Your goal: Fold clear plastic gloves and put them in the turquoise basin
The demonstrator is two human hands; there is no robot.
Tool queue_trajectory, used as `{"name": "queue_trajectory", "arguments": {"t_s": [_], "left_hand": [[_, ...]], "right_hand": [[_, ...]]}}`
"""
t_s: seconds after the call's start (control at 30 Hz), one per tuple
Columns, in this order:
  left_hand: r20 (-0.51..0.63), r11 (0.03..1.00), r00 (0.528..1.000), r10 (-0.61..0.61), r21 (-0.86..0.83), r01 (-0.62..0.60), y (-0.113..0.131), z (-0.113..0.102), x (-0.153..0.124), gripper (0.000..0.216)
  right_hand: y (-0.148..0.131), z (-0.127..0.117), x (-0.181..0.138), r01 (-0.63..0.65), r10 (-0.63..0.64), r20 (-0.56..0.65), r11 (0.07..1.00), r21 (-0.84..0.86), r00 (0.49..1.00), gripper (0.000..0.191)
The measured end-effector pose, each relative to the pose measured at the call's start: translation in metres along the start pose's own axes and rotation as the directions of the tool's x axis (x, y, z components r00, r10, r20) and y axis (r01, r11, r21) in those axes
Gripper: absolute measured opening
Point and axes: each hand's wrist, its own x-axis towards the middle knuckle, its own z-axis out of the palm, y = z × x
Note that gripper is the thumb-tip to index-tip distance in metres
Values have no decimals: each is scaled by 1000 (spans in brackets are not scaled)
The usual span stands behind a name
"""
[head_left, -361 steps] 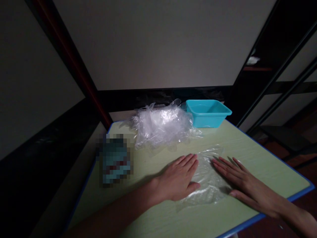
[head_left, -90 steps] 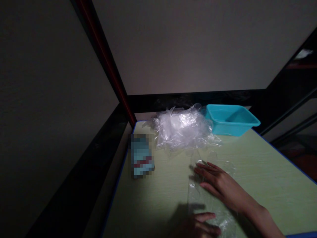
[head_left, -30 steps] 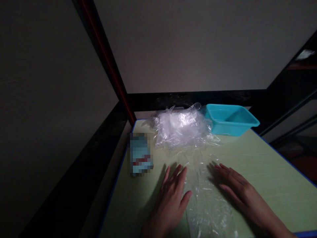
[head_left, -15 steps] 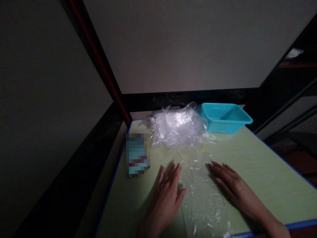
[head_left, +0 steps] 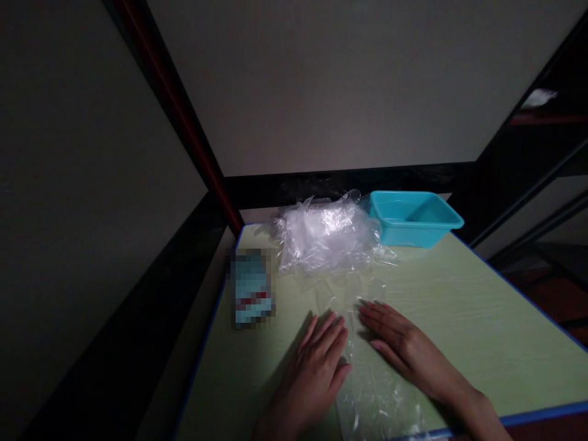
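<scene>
A clear disposable plastic glove [head_left: 381, 398] lies flat on the table, its finger shapes pointing away from me and its cuff end near the front edge. My left hand [head_left: 316, 364] rests palm down on the glove's left side, fingers stretched out, holding nothing. From the right, my right hand [head_left: 404, 343] lies palm down over the glove's upper part with extended fingers. Both hands cover portions of the thin film. Just beyond the glove sits a crumpled heap of clear plastic gloves [head_left: 328, 236].
At the back right of the pale green table [head_left: 468, 318] stands a turquoise plastic basin [head_left: 408, 236]. A blurred-out blue-green item [head_left: 252, 288] lies on the left side. Walls rise behind and to the left. The table has a blue edge.
My right hand has moved left over the glove, closer to my left hand. My left hand has shifted slightly, its fingers now lying flatter on the film.
</scene>
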Motion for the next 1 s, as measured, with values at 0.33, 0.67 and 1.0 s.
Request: {"name": "queue_trajectory", "arguments": {"t_s": [0.33, 0.67, 1.0], "left_hand": [[34, 998, 998, 60, -1, -60, 4, 0, 2, 54], [89, 997, 996, 6, 74, -13, -2, 5, -8, 79], [123, 993, 988, 97, 57, -104, -4, 2, -10, 81]], "right_hand": [[0, 2, -5, 6, -6, 2, 1000, 12, 1000, 44], [-5, 11, -15, 45, -35, 60, 983, -180, 998, 72], [-10, 13, -26, 58, -35, 114, 976, -209, 993, 76]]}}
